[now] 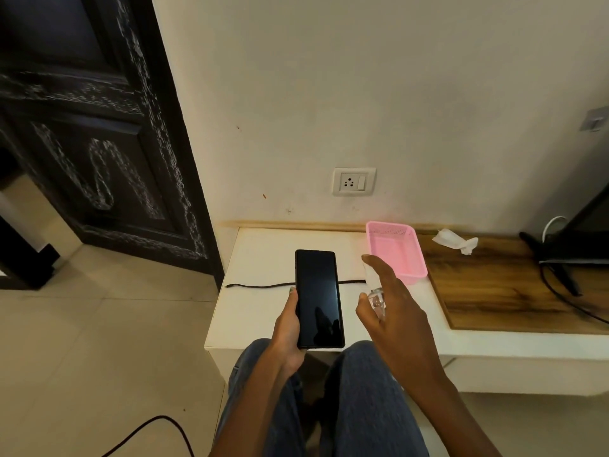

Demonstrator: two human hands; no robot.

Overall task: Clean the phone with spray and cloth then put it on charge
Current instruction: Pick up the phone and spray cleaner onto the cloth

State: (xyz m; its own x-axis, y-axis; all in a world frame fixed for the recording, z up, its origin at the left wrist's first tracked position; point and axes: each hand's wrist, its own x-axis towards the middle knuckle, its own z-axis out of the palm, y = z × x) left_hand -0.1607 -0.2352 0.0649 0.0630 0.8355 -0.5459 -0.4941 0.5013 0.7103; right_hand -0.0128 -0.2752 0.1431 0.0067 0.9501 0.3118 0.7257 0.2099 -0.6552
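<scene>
The person's left hand (290,328) grips the lower part of a black smartphone (319,298), thumb along its left edge, the dark screen facing up and held above the near edge of a low white shelf (263,258). Just to the right of the phone, the right hand (392,311) curls round a small clear spray bottle (377,300), with the index finger stretched out and raised above its top and the other fingers wrapped about it.

A black charging cable (260,285) lies across the shelf behind the phone, running left to right. Farther right sits a pink plastic basket (395,249), partly behind the right hand's fingertip. Beyond it, on a wooden board (494,291), lies a crumpled white cloth (456,240), well apart from both hands. On the wall above the shelf is a white power socket (353,181). The person's knees in blue jeans (362,407) show at the near edge.
</scene>
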